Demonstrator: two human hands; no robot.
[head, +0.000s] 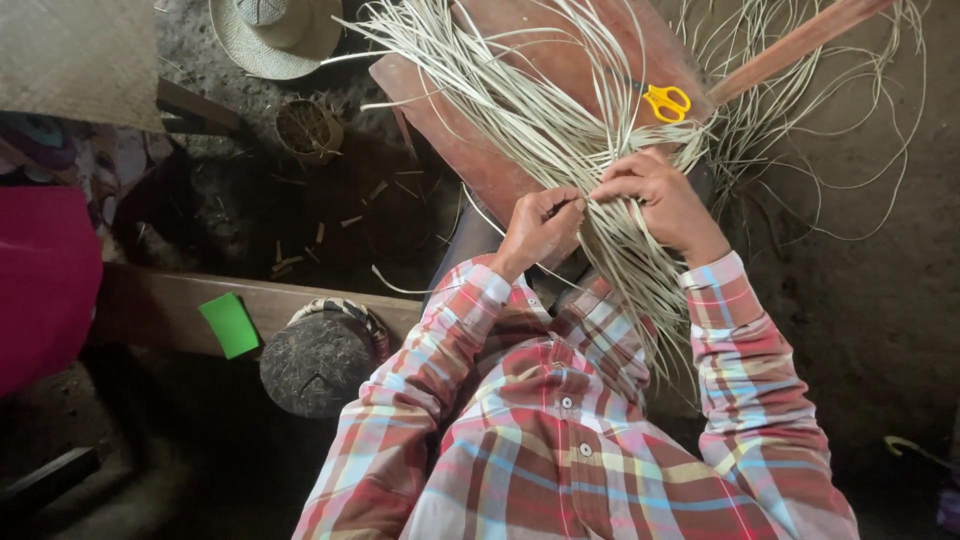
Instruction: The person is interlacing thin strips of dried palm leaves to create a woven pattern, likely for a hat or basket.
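Here both hands work a bundle of pale reed strips [560, 130] that fans out from the lap toward 12 o'clock over a reddish wooden board [440, 110]. Left hand [537, 225] is clenched, thumb and fingers pinching a few strips near the bundle's waist; right hand [660, 200] sits just beside it at 3 o'clock, fingers curled over and gripping another group of strips. The two hands nearly touch. Step looks like sorting or separating strands out of the bundle, mid-way, as most strips are loose and splayed. Next move, as a judgement, calls for a steady pinch on the picked strands and a clean pull apart without tangling the neighbours, since the strips cross each other a lot toward 1 o'clock. Yellow-handled scissors [666, 101] lie on the board at 12 o'clock from the right hand, untouched. A long wooden stick [800, 45] runs off to 1 o'clock. Well apart, at 9 to 10 o'clock: a straw hat [275, 40], a small woven basket [308, 130], a green card [229, 324] on a plank [160, 310], and a round dark stump [320, 355]. Sleeves are plaid.
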